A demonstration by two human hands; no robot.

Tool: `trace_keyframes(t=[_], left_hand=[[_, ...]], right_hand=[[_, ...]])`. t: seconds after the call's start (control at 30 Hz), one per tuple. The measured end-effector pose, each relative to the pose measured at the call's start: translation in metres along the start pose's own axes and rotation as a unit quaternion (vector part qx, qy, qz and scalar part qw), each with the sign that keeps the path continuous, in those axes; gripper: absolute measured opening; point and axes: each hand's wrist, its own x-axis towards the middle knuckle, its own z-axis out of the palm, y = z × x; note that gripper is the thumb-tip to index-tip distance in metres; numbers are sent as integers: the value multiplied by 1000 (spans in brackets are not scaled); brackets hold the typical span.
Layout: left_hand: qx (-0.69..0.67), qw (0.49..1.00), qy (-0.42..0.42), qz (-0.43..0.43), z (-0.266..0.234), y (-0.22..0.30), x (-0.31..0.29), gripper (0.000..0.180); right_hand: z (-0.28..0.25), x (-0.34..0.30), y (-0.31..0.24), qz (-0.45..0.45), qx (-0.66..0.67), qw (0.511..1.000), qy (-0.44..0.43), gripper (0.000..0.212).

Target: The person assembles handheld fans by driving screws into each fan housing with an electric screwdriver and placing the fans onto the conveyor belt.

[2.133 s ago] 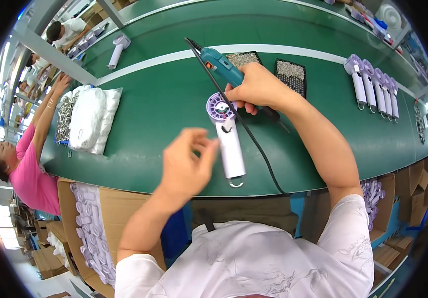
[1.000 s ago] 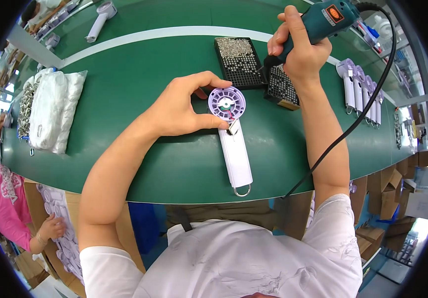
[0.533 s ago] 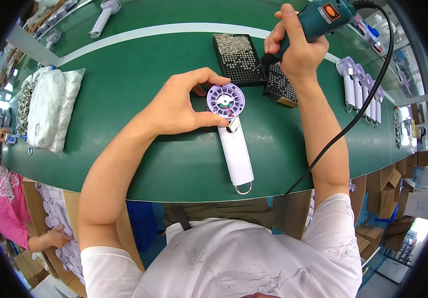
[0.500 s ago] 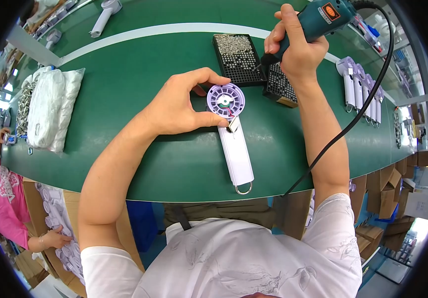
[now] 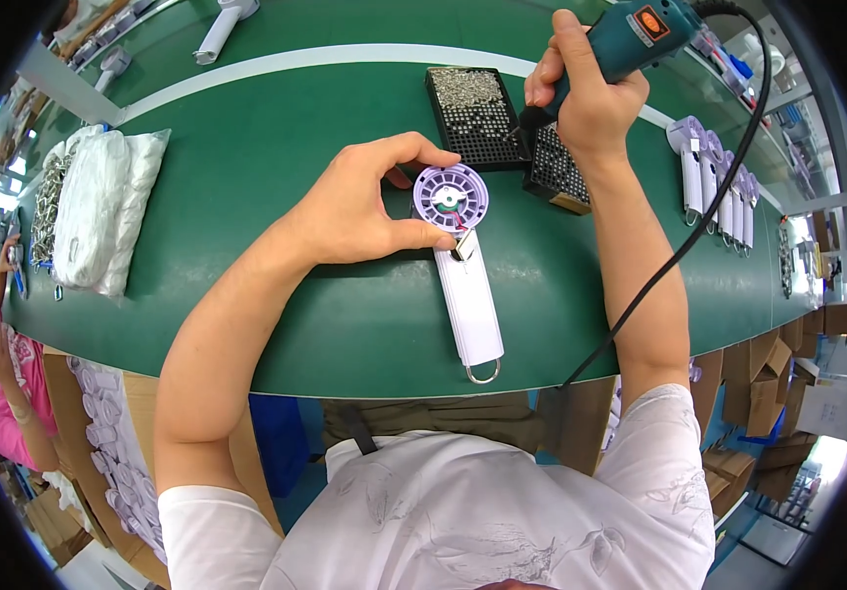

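Note:
A small handheld fan lies on the green table, with an open round purple head (image 5: 451,200) and a white handle (image 5: 470,310) ending in a metal loop. Wires and a motor hub show inside the head. My left hand (image 5: 352,205) grips the head's left side between thumb and fingers. Up at the right, my right hand (image 5: 595,103) is wrapped round a dark green electric screwdriver (image 5: 638,41). Its black nose points down-left over a black tray of small screws (image 5: 482,152). Whether the bit touches a screw is too small to tell.
Beside it sits a second black screw tray (image 5: 556,175). The screwdriver's black cable (image 5: 684,258) hangs past my right forearm. Several assembled fans (image 5: 710,177) line the right; plastic bags (image 5: 109,211) lie left. A co-worker in pink (image 5: 12,383) stands beyond a box of purple-white parts (image 5: 109,433).
My hands, the fan and the screwdriver stay almost as they were, with a slight shift of the view. The co-worker's hand has lifted out of the parts box.

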Motion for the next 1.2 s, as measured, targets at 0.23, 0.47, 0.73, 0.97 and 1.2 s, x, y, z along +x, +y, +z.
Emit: trace_keyframes(t=[0.23, 0.47, 0.73, 0.97, 1.2], left_hand=[[-15, 1000, 15, 5, 2, -5, -1, 66], [-11, 1000, 1, 5, 2, -3, -2, 66], [-19, 1000, -4, 8, 2, -3, -1, 68], [-48, 999, -1, 9, 5, -6, 0, 64], [-55, 998, -2, 12, 5, -7, 0, 64]], right_hand=[[10, -2, -2, -7, -75, 997, 1, 17], [10, -1, -23, -3, 18, 999, 29, 19], [39, -22, -66, 25, 140, 988, -58, 27], [54, -40, -68, 23, 139, 982, -127, 26], [57, -42, -70, 33, 130, 981, -141, 28]])
